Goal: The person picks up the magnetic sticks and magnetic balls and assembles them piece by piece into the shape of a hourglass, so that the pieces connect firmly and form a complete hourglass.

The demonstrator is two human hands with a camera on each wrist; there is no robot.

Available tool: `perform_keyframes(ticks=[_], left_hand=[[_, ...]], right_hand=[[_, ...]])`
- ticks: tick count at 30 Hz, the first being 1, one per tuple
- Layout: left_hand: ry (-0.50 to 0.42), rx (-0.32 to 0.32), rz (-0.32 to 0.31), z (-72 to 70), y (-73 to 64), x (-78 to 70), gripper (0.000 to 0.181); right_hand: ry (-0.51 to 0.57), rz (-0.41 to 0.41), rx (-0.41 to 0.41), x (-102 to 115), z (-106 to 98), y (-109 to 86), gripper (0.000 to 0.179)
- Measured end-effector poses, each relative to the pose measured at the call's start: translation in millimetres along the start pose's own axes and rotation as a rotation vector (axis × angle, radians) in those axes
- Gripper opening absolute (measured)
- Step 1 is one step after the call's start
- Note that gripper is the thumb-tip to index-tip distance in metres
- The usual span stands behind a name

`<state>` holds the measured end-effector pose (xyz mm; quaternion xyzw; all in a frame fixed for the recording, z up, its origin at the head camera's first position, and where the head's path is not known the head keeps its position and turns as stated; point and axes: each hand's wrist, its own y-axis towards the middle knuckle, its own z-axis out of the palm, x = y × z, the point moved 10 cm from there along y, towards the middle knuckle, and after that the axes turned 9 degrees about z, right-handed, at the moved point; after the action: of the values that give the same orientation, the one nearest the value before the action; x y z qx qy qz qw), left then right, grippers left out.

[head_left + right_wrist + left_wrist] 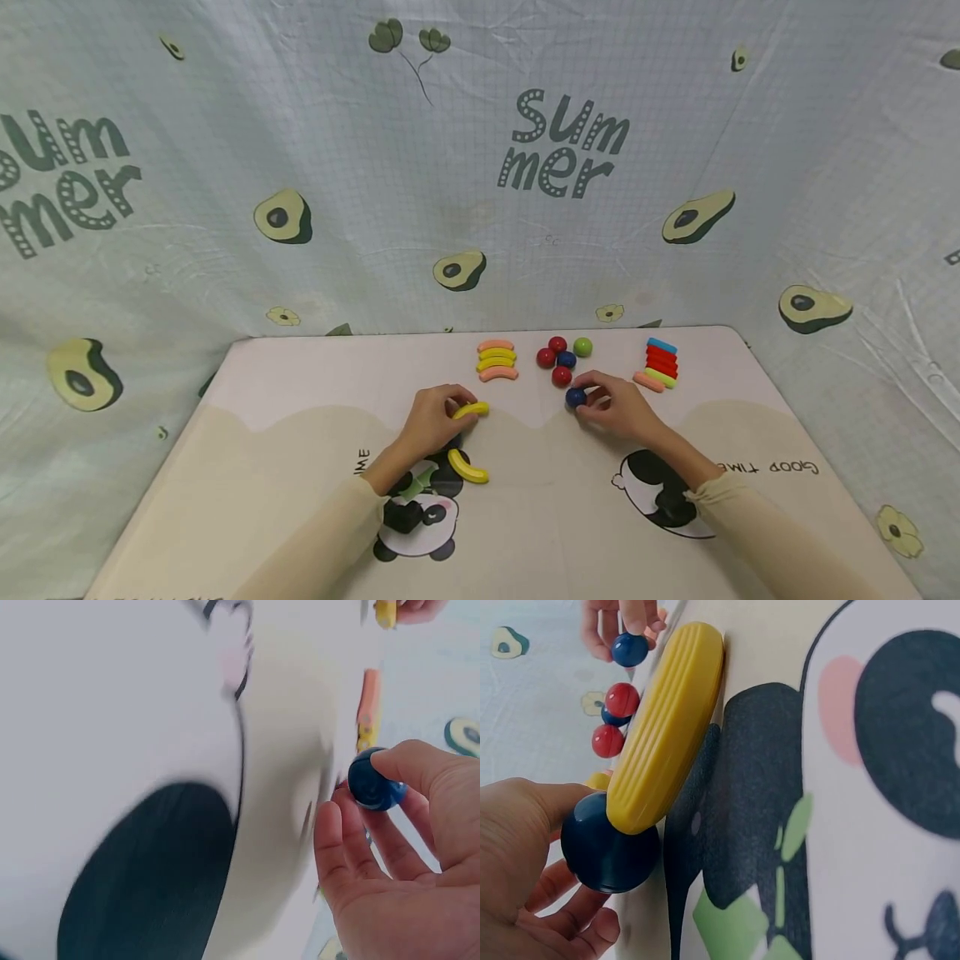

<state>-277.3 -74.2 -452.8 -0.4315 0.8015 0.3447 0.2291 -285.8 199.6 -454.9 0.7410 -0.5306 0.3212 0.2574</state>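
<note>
My left hand point(435, 418) pinches a small yellow toy banana point(474, 408) above the table; in the left wrist view the thumb hides most of it. A second yellow banana point(468, 468) lies nearer to me. Between hand and lying banana, the left wrist view shows a dark blue ball point(609, 851), mostly hidden by the hand in the head view. Thumb and fingers of my right hand point(618, 408) pinch another dark blue ball point(576, 397). Just beyond it sits a cluster of red balls point(561, 377), a blue ball point(566, 359) and a green ball point(582, 347).
Behind the left hand lies a row of curved yellow pieces point(497, 358) and orange pieces point(498, 374). At the back right is a column of red sticks point(662, 360) with blue, yellow-green and orange ones. A printed cloth point(457, 183) hangs behind the table point(555, 517).
</note>
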Motion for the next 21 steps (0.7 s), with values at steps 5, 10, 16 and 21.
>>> perform_keyframes(ticks=[5, 10, 16, 21], left_hand=[[0.009, -0.002, -0.025, -2.5, -2.2, 2.1, 0.017], [0.001, 0.001, -0.042, -2.4, -4.3, 5.4, 0.018], [0.000, -0.007, -0.049, -3.8, -6.3, 6.7, 0.017], [0.002, -0.011, -0.055, -3.8, -5.4, 6.5, 0.016]], right_hand=[[0.032, -0.005, 0.050, 11, 15, 1.9, 0.036], [0.051, -0.021, 0.085, 24, 30, 6.7, 0.036], [0.059, -0.023, 0.113, 39, 49, 15.1, 0.035], [0.051, -0.030, 0.122, 52, 65, 22.5, 0.033]])
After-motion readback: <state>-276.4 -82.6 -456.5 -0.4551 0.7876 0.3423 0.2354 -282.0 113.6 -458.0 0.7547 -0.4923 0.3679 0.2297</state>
